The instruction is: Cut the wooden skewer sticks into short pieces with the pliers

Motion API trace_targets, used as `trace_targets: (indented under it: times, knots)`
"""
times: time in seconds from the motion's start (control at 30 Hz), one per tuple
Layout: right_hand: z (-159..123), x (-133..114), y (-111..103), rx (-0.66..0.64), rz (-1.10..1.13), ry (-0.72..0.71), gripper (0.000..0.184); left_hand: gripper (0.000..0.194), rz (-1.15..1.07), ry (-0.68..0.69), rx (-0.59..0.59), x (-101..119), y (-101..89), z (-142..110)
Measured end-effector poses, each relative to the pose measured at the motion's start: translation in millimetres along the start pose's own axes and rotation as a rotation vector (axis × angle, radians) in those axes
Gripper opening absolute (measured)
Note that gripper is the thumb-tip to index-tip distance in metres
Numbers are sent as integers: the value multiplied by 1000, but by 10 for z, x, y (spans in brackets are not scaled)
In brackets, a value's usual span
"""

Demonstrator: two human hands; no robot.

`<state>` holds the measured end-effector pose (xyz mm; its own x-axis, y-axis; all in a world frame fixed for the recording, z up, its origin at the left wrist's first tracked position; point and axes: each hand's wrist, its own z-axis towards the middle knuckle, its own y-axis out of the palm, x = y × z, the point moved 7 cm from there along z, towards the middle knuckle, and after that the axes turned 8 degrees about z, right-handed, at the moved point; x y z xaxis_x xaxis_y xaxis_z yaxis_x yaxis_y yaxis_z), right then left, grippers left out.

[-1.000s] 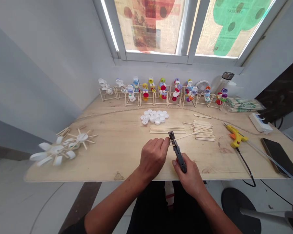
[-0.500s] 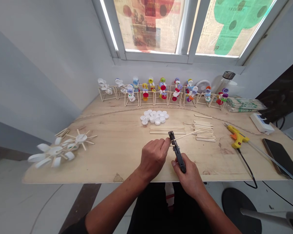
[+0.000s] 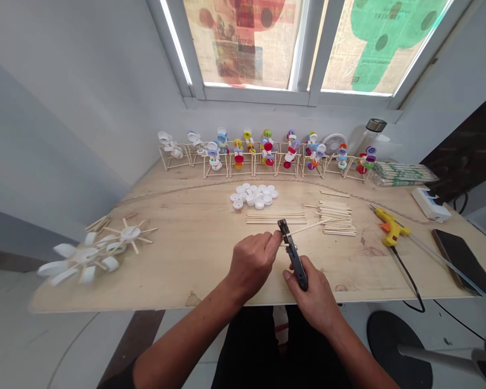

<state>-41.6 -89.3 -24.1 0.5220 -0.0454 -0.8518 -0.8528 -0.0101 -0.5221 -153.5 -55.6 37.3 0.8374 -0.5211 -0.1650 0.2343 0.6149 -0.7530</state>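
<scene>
Plywood table top (image 3: 194,275) under a window (image 3: 247,46), person working at front edge. Nearest: L hand (image 3: 253,265) curled, thumb and fingers pinching a thin wooden stick (image 3: 308,228) right by the head of a black hand cutter (image 3: 295,258). R hand (image 3: 311,298) wrapped around the cutter's handles, which look pressed together; jaws sit at the stick, but can't tell if they're biting it. Stick runs from the cutter head out twd the right, over the table. Just past the hands: neat row of sticks (image 3: 276,218), loose stack of sticks (image 3: 336,219), white bottle caps (image 3: 253,195) in a cluster behind. L side: white cap pinwheels (image 3: 93,254) w/ stick spokes. R side: yellow hot glue gun (image 3: 392,228), black phone (image 3: 461,265), power strip (image 3: 429,204). Far edge: row of stick-frame stands (image 3: 263,156) w/ colored caps.
</scene>
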Motion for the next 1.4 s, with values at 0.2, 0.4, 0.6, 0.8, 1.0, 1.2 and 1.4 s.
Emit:
trace_targets:
  times: [0.2,0.4,0.6,0.8,1.0,1.2,1.4]
  knots:
    - [-11,-5,-3,0,-12,9,16,13,0,14,-7,0,-20,7]
    - [-8,-9,4,17,-19,-20,16,15,-23,13,-9,-2,-16,11]
    - [-14,9,25,41,-6,-38,14,14,-24,2,-7,-4,-4,18]
    - [22,21,41,48,0,-53,16,13,-25,14,-2,-12,10,23]
    - [69,44,49,50,13,-49,19,15,-7,37,0,-32,35,46]
    - [106,69,57,39,22,-47,20,13,8,69,14,-46,50,71]
    - [137,90,51,58,5,-51,21,13,16,75,2,-51,129,77]
